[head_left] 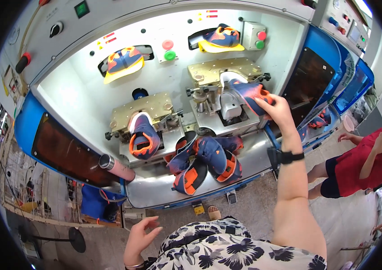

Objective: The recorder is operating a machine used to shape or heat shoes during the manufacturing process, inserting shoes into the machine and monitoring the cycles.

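Navy shoe (246,93) has its heel partly hidden by the right hand (280,110).

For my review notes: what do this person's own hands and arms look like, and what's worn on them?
Both the left hand and right hand are ungloved. The right wrist has a black watch-like strap; the left has a thin, pale bracelet. No sleeve covers either visible forearm.

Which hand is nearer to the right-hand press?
Right. The right hand holds a navy-and-orange shoe up close to the right-hand press; the left hand is low beside the floral top, well away from it.
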Tool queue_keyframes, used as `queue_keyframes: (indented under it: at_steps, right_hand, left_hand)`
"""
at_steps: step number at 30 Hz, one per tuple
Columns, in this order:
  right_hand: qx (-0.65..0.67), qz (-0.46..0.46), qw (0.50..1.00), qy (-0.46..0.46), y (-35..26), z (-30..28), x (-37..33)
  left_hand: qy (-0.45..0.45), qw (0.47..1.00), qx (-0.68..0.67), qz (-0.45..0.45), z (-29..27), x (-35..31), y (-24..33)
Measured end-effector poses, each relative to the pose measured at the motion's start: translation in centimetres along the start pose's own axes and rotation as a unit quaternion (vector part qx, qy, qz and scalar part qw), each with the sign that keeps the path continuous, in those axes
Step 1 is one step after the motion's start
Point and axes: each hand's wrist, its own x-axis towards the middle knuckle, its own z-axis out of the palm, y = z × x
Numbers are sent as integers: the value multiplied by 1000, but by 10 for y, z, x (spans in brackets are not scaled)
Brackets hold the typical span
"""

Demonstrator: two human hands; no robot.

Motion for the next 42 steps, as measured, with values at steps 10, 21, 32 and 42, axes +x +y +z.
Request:
queue_keyframes:
  at_steps: [10,21,32,42]
  right_hand:
    - [-132,-464,874,-56,24,162,-194]
    - [-140,-447,863,-189,35,231,-246]
    - [-149,-424,860,-244,40,253,-268]
    - [-45,-490,830,-263,11,245,-265]
  left_hand:
    - [-19,982,-134,132,21,40,35]
    - [127,966,-140,177,32,55,24]
    - [172,953,-11,249,18,49,-2]
    - [207,934,-246,156,6,38,-51]
